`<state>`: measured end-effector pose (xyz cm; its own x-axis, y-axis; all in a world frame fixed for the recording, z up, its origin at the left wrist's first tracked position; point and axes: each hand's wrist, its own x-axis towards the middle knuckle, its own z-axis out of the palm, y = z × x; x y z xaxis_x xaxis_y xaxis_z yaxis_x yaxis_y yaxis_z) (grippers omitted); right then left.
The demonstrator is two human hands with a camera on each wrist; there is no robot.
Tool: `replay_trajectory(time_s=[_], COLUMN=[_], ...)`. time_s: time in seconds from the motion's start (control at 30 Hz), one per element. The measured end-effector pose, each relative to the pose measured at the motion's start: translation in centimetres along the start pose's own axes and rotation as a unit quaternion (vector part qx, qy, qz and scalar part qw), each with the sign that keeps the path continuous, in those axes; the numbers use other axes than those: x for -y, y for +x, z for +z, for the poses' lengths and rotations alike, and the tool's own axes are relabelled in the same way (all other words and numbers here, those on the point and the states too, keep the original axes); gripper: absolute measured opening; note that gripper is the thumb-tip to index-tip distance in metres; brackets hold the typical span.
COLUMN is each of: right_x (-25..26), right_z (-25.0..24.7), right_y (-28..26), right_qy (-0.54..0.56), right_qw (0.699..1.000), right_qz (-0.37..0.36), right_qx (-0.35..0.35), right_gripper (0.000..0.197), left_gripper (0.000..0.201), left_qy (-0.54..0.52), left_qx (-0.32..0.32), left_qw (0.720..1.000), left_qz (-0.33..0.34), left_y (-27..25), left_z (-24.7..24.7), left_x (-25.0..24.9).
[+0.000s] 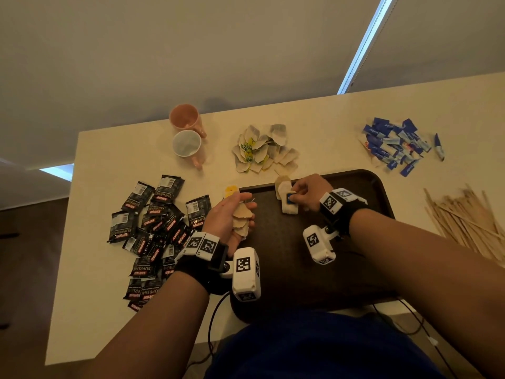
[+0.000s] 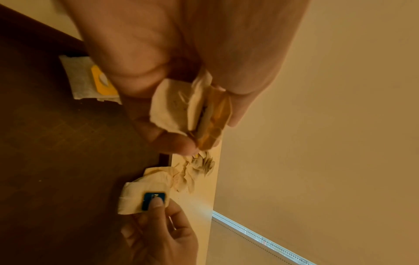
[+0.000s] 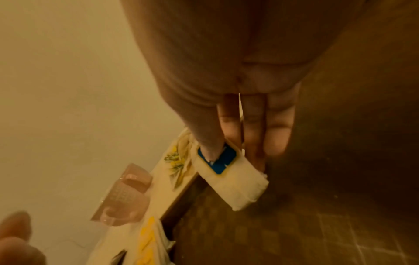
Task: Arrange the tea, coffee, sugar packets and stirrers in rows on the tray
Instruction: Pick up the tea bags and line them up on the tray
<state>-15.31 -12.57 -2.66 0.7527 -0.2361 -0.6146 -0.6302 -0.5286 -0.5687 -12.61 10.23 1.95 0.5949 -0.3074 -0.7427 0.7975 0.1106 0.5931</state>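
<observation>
Dark brown and textured, the tray sits on a cream table at the near edge, ringed by loose supplies: black coffee sachets heaped to its left, a pile of tea bags just beyond its far rim, blue sugar packets at the far right, and wooden stirrers fanned out on the right, lying slantwise. Two mugs lie on their sides near the far left edge, well apart from the tray. A tea bag with a yellow tag lies at the tray's far left corner. The left hand hovers over the tray's left edge, fingers curled round a bunch of tea bags. The right hand is over the far part of the tray, thumb and fingers pinching the blue tag of a pale tea bag, whose long axis runs roughly from the tray's far rim toward the person; whether it rests on the tray I cannot tell. Another tea bag lies just behind it at the rim.
</observation>
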Motion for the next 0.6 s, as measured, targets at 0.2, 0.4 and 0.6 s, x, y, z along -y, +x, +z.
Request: replay_trajectory(time_s=[0.2, 0.4, 0.6], right_x=[0.5, 0.7, 1.0], right_z=[1.1, 1.7, 2.0], right_y=[1.1, 2.1, 2.1], right_qy=[-0.074, -0.07, -0.085], right_qw=[0.994, 0.989, 0.987], right_qz=[0.006, 0.033, 0.075], right_qx=[-0.075, -0.124, -0.109], right_gripper=[0.018, 0.026, 0.04], left_gripper=[0.029, 0.029, 0.028], left_qy=[-0.003, -0.001, -0.008], left_qx=[-0.004, -0.016, -0.019], left_qw=[1.0, 1.0, 1.0], left_qz=[-0.004, -0.007, -0.011], left_y=[0.3, 0.5, 0.6], left_z=[-0.3, -0.4, -0.2], left_x=[-0.1, -0.1, 0.0])
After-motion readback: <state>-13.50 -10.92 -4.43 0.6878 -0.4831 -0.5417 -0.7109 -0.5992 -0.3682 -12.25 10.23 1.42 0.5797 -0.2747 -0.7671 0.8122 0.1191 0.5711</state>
